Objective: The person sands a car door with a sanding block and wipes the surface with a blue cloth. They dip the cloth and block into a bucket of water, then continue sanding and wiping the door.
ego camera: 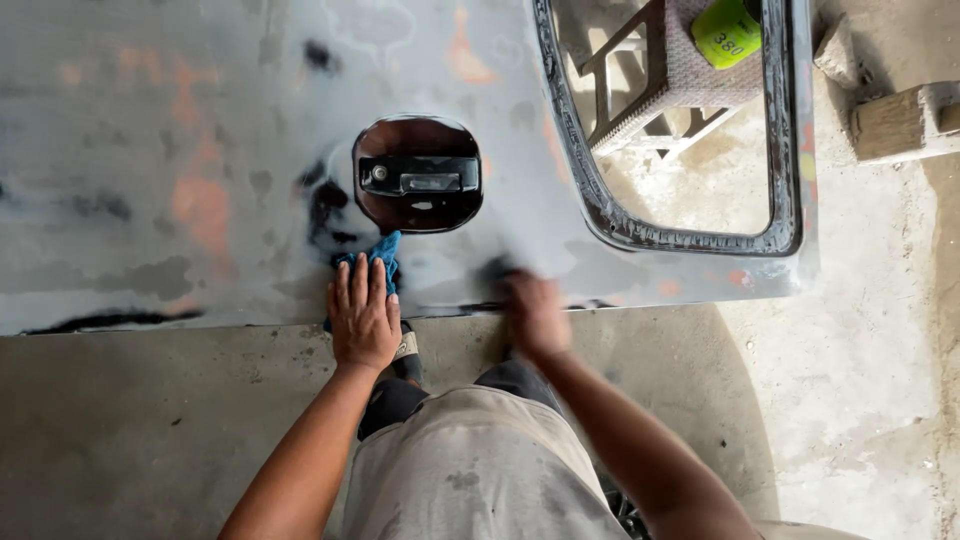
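Car door [200, 150] lies flat on concrete floor [150, 420], outer side up, long axis running left-right across the view, window opening [690, 190] at the right end. Left hand [362, 312] flat on a blue rag [372, 256] at the door's near edge, just below the handle recess [417, 175]; fingers straight, pressed together, pointing away from the person. Right hand [533, 312] motion-blurred on the panel near the same edge, right of the rag; finger state cannot tell. Wooden block [900, 122] far right on the floor.
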